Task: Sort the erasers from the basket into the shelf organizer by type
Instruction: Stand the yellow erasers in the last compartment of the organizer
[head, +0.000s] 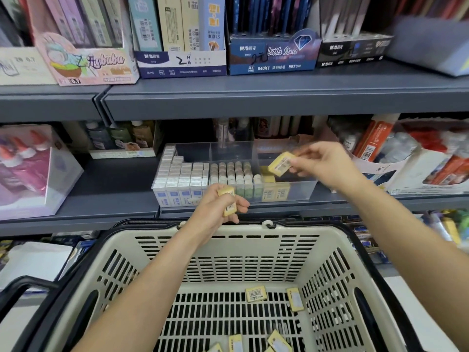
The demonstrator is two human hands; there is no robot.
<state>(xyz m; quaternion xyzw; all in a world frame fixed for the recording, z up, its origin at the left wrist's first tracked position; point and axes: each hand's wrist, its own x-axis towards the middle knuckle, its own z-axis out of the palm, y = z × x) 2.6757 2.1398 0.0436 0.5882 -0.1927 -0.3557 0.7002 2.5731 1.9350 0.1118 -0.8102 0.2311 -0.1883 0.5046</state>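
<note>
A clear shelf organizer (pixel 302 191) sits on the middle shelf with white-boxed erasers at left, round pale erasers in the middle and a few yellow erasers (pixel 275 193) at right. My right hand (pixel 322 163) pinches one yellow eraser (pixel 280 164) above the right compartment. My left hand (pixel 218 207) grips a couple of yellow erasers (pixel 229 208) in front of the organizer, above the basket rim. The cream basket (pixel 177 240) below holds several loose yellow erasers (pixel 256 293) on its floor.
Dark grey shelves carry boxes of pencil leads (pixel 181 36) above and glue bottles (pixel 28 158) at left. Red and white packs (pixel 431 158) crowd the right of the organizer. The basket's black handle (pixel 22 285) lies at lower left.
</note>
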